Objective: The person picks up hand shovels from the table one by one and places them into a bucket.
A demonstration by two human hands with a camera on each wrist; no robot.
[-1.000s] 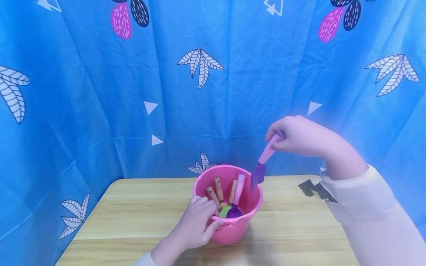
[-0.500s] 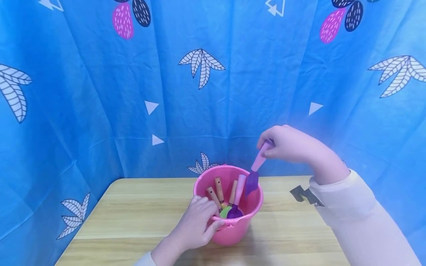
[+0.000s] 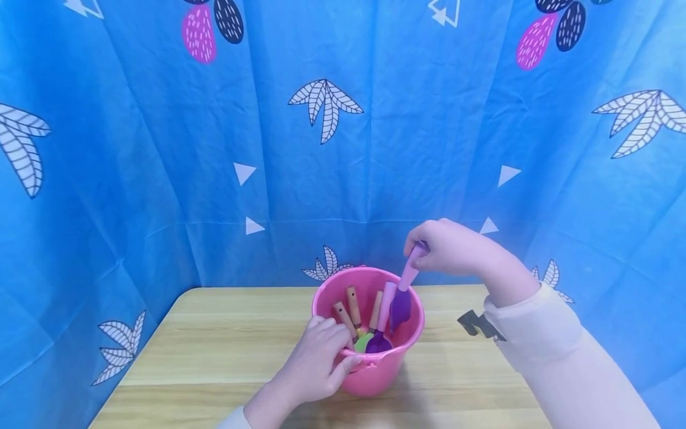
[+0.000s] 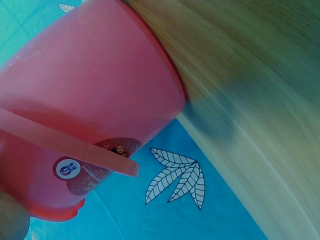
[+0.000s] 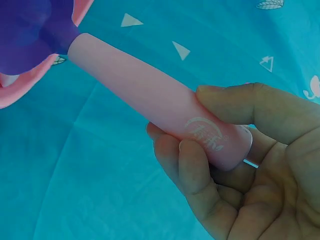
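A pink bucket (image 3: 370, 375) stands on the table, and my left hand (image 3: 316, 360) grips its near-left rim, thumb outside. Over the right part of the bucket's mouth, my right hand (image 3: 450, 250) pinches the pink handle end of a small trowel (image 3: 401, 308). Its purple blade points down inside the bucket, below the rim. In the right wrist view, the thumb and fingers close round the trowel's pink handle (image 5: 150, 95). Inside the bucket lean another purple tool with a pink handle (image 3: 384, 307) and several wooden-handled tools (image 3: 352, 305). A green piece (image 3: 362, 341) lies among them; their lower ends are partly hidden.
The bucket stands on a light wooden table (image 3: 225, 333). Behind and beside it hangs a blue patterned curtain (image 3: 321, 179). A strap-like bucket handle (image 4: 70, 145) hangs along the bucket's outer side in the left wrist view.
My right hand has moved left and down with the trowel, bringing its purple blade from the bucket's right rim to inside the mouth. The left hand stays on the rim.
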